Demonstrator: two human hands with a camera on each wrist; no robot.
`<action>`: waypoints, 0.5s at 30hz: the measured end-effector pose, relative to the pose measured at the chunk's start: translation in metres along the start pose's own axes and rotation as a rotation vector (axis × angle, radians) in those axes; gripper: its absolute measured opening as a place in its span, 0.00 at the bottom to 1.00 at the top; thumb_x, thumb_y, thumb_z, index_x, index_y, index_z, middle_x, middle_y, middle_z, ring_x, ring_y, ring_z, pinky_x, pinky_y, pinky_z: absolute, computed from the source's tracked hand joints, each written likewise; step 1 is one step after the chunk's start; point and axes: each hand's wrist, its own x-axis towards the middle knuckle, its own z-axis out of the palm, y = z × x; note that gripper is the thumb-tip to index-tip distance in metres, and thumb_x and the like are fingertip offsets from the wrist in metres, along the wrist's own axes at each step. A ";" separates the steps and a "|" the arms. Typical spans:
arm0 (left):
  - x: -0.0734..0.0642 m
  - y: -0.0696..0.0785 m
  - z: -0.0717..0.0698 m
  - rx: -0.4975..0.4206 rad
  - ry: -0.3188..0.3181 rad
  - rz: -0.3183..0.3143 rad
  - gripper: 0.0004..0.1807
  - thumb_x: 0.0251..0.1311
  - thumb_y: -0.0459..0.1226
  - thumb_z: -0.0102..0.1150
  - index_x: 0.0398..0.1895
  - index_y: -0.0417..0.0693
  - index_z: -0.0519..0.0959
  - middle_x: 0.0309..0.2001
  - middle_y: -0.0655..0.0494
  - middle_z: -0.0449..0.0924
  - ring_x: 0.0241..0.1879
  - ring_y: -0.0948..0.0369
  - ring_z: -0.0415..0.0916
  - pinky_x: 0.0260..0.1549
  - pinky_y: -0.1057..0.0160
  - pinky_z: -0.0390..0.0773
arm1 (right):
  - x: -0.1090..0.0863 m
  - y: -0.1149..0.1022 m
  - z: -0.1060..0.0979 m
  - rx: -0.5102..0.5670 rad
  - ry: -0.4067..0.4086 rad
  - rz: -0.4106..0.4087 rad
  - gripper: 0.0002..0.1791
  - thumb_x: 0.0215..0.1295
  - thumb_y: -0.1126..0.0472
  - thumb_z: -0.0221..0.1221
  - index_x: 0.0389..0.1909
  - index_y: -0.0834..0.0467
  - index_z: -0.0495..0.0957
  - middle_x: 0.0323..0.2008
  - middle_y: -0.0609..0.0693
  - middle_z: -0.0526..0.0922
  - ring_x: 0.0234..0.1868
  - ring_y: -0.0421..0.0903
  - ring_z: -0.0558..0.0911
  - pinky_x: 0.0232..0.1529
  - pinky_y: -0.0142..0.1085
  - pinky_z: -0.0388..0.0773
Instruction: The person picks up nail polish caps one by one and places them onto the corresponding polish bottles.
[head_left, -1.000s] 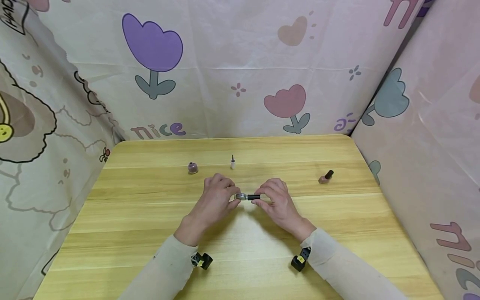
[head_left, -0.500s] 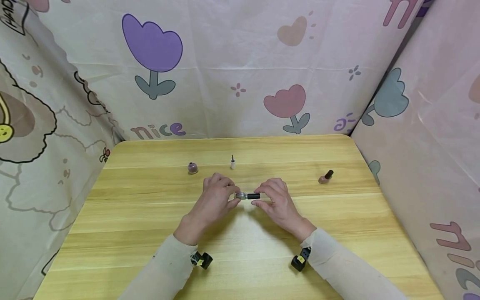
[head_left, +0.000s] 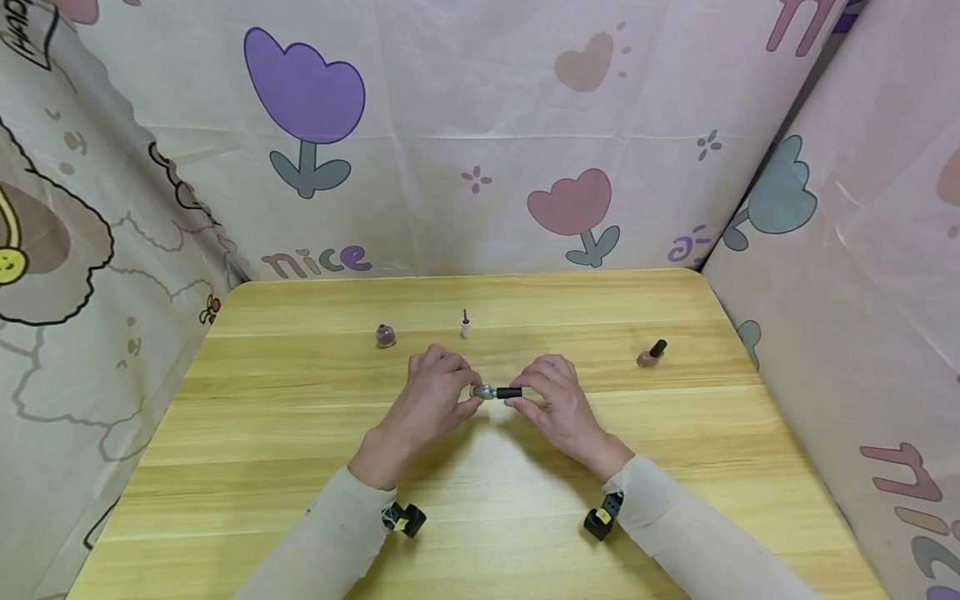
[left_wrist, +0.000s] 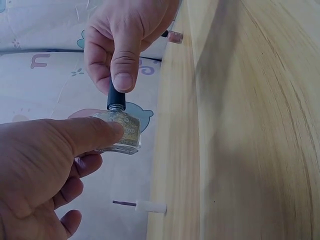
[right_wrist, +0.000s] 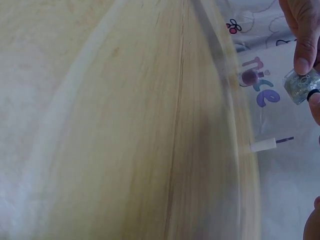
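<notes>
A clear nail polish bottle [head_left: 484,392] with glittery contents lies sideways in the air between both hands. My left hand [head_left: 429,398] pinches its glass body between thumb and fingers. On the other side my right hand [head_left: 557,407] pinches the black cap [left_wrist: 116,98] with thumb and fingertips. In the left wrist view the cap sits on the bottle's neck. Past the hands, a white cap [head_left: 466,329] stands on the table with its dark brush pointing up. To its left is a capless purple nail polish bottle [head_left: 386,337].
A pinkish-brown nail polish bottle [head_left: 647,359] with a tilted black cap stands at the right of the wooden table [head_left: 247,467]. Printed cloth [head_left: 450,100] hangs behind the table and along both sides.
The right thumb has come in closer against the black cap since half a second ago. Both hands and the bottle have otherwise barely shifted; the things on the table have not moved.
</notes>
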 end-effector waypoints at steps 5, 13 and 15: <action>0.001 0.000 -0.001 -0.001 -0.001 0.000 0.08 0.59 0.42 0.79 0.40 0.54 0.90 0.42 0.57 0.84 0.47 0.56 0.69 0.52 0.48 0.66 | 0.001 0.002 -0.002 0.005 -0.018 0.001 0.12 0.54 0.59 0.78 0.37 0.54 0.88 0.37 0.46 0.86 0.50 0.50 0.77 0.57 0.49 0.68; 0.001 0.001 -0.002 -0.013 0.010 0.005 0.08 0.59 0.41 0.79 0.40 0.53 0.91 0.43 0.57 0.85 0.48 0.55 0.70 0.53 0.47 0.67 | 0.001 0.003 -0.003 0.019 -0.056 -0.015 0.15 0.72 0.47 0.65 0.33 0.55 0.87 0.35 0.46 0.87 0.50 0.50 0.78 0.57 0.50 0.69; 0.001 0.001 -0.002 -0.016 0.006 0.002 0.08 0.59 0.41 0.79 0.40 0.53 0.91 0.43 0.57 0.85 0.48 0.55 0.70 0.53 0.47 0.67 | 0.001 0.002 -0.002 0.017 -0.056 -0.016 0.19 0.76 0.45 0.61 0.33 0.55 0.87 0.35 0.46 0.87 0.50 0.50 0.78 0.56 0.50 0.69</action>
